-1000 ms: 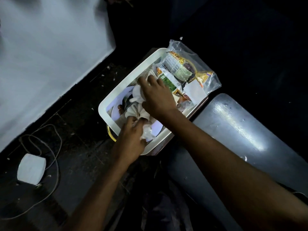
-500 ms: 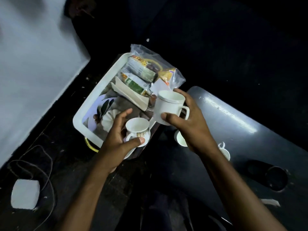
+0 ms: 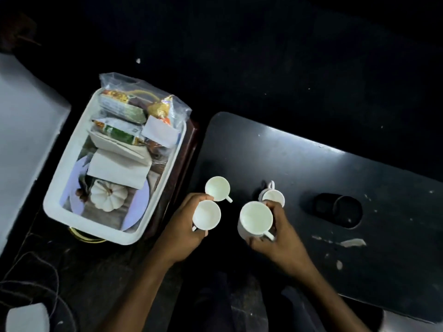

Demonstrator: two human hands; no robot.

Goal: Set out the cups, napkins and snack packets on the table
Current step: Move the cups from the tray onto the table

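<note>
My left hand (image 3: 183, 230) grips a small white cup (image 3: 206, 215) at the near left corner of the black table (image 3: 311, 168). My right hand (image 3: 275, 238) holds a taller white mug (image 3: 255, 219) just to its right. Two more small white cups stand on the table: one (image 3: 217, 188) touching the far side of the left cup, another (image 3: 272, 195) beyond my right fingers. White folded napkins (image 3: 119, 167) and snack packets (image 3: 119, 106) inside a clear bag lie in the white bin (image 3: 64, 168) left of the table.
A recessed cup holder (image 3: 338, 210) sits in the table to the right of the cups, with white scraps near it. The bin also holds a white pumpkin ornament (image 3: 109, 195) on a plate. A white adapter (image 3: 26, 317) and cables lie on the dark floor.
Both hands carried their cups from above the bin rightward to the table's near left area. The view shifted right, so more of the table shows.
</note>
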